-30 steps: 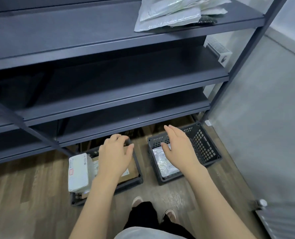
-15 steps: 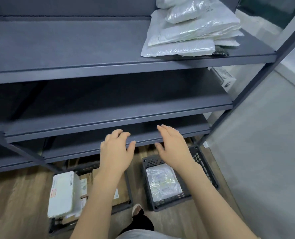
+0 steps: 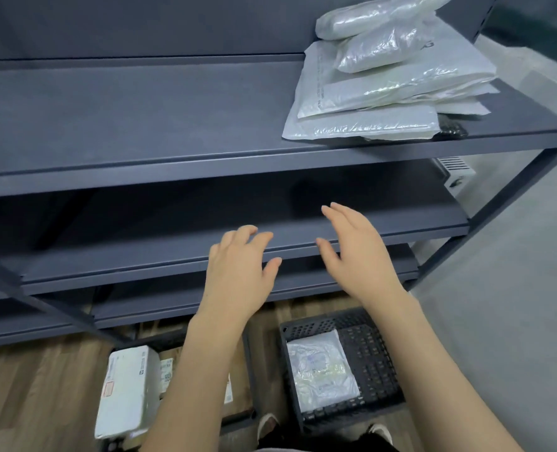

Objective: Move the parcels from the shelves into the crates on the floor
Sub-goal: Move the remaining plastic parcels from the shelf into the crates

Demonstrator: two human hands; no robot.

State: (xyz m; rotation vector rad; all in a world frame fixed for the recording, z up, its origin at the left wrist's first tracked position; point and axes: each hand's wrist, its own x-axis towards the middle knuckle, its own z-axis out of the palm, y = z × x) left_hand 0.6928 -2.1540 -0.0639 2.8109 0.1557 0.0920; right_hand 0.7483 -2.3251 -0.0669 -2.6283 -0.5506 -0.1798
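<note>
Overhead, parcels (image 3: 391,79), right hand (image 3: 358,252) empty below

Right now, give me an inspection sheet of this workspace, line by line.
Surface: dark grey shelf unit; wood-look floor below.
Job's things: stack of white plastic parcels on the upper shelf at right; the lower shelves in view look bare. Right crate holds one clear-wrapped parcel. Left crate is mostly hidden by the arm; a white box leans at its left side.
Clutter: small dark object beside the stack, too unclear to name.
Grippers: left hand and right hand open, holding nothing, raised before the middle shelf.
Cables: nothing seen.
Surroundings: grey wall at right; white vented unit behind the shelves.
</note>
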